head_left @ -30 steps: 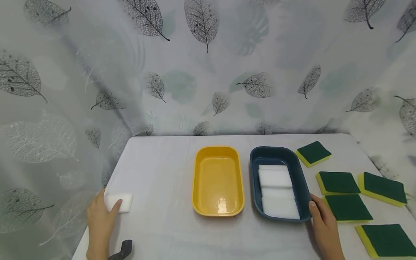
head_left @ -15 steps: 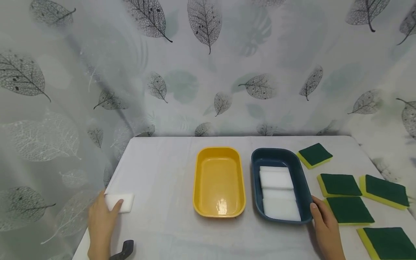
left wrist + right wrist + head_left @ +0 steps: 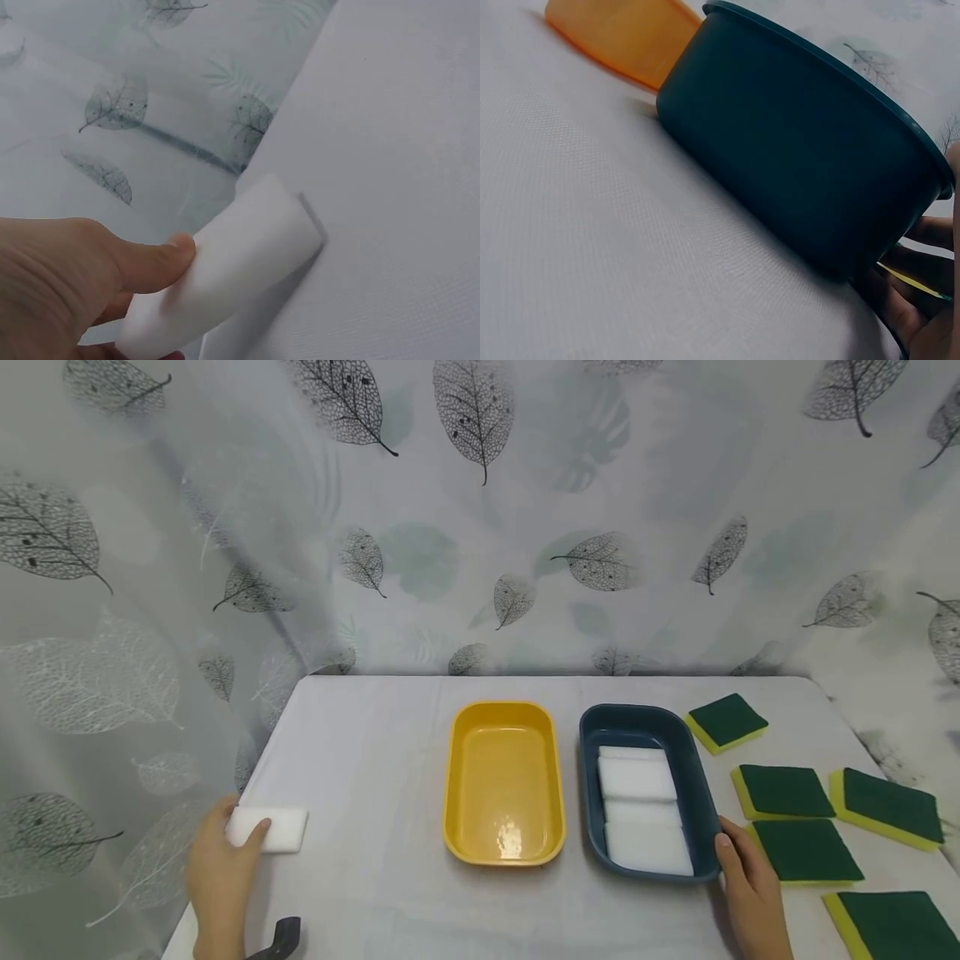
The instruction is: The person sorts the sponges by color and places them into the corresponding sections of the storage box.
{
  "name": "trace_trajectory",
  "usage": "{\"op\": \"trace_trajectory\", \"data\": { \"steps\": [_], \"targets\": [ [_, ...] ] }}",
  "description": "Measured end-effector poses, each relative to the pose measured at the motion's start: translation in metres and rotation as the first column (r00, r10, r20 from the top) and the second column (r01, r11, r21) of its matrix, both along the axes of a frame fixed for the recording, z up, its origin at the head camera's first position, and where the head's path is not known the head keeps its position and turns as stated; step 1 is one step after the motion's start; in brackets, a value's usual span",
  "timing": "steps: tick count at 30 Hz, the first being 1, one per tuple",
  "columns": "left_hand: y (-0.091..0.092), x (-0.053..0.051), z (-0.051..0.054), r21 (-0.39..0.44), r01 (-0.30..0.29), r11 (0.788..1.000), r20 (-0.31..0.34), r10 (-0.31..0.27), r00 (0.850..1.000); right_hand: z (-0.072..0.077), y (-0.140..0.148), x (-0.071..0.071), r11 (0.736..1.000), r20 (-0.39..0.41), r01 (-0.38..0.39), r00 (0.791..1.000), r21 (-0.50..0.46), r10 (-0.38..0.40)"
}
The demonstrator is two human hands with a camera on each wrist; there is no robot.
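Observation:
My left hand [image 3: 219,872] pinches a white melamine sponge [image 3: 247,244] at the table's left edge, thumb on the near face and fingers behind and under it. In the left wrist view the sponge bends slightly, and its far end lies close to the tabletop. My right hand [image 3: 753,885] holds the near right corner of a dark blue tray [image 3: 701,810], thumb at the rim and fingers against the outer wall. Inside that tray lie several white sponges [image 3: 637,777], partly overlapping. To its left is a yellow tray [image 3: 502,793] with nothing in it.
Several green-and-yellow scrub sponges [image 3: 806,852] lie right of the blue tray, close to my right hand. A dark curved object [image 3: 283,937] shows by my left wrist. A leaf-printed curtain [image 3: 420,552] hangs behind and left of the white-covered table [image 3: 375,760].
My left hand has shifted slightly left, and more of the white sponge's left end shows. My right hand stays at the blue tray's corner.

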State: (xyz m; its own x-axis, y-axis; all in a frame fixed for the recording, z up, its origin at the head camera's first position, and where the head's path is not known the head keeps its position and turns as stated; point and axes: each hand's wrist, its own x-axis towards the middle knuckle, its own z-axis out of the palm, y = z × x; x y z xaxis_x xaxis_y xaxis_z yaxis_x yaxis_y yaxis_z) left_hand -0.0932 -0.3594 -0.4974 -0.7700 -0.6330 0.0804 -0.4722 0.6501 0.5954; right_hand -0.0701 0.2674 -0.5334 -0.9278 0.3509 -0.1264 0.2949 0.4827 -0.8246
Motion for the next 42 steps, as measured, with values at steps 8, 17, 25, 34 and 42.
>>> {"op": "trace_trajectory", "data": {
  "steps": [8,17,25,34,42],
  "targets": [
    [-0.005,0.003,0.004,0.195,-0.02,0.981,-0.077,0.036,0.996,0.001,-0.001,0.002,1.0,-0.002,0.016,1.0,-0.006,-0.016],
    [-0.007,-0.002,0.009,0.484,0.035,0.874,-0.092,0.011,0.996,0.003,0.001,0.0,1.0,0.017,0.003,1.0,0.011,-0.003],
    [0.009,-0.004,0.015,0.593,0.018,0.805,-0.1,0.051,0.994,-0.001,0.0,0.0,1.0,0.001,0.007,1.0,-0.009,-0.007],
    [0.046,-0.012,0.026,0.602,0.205,0.772,-0.171,-0.127,0.977,0.002,-0.003,0.0,1.0,0.002,0.005,1.0,-0.003,-0.005],
    [0.082,-0.013,0.034,0.607,0.338,0.719,-0.218,-0.259,0.941,0.0,-0.001,0.001,1.0,-0.021,-0.003,1.0,0.005,0.003]
  ]
}}
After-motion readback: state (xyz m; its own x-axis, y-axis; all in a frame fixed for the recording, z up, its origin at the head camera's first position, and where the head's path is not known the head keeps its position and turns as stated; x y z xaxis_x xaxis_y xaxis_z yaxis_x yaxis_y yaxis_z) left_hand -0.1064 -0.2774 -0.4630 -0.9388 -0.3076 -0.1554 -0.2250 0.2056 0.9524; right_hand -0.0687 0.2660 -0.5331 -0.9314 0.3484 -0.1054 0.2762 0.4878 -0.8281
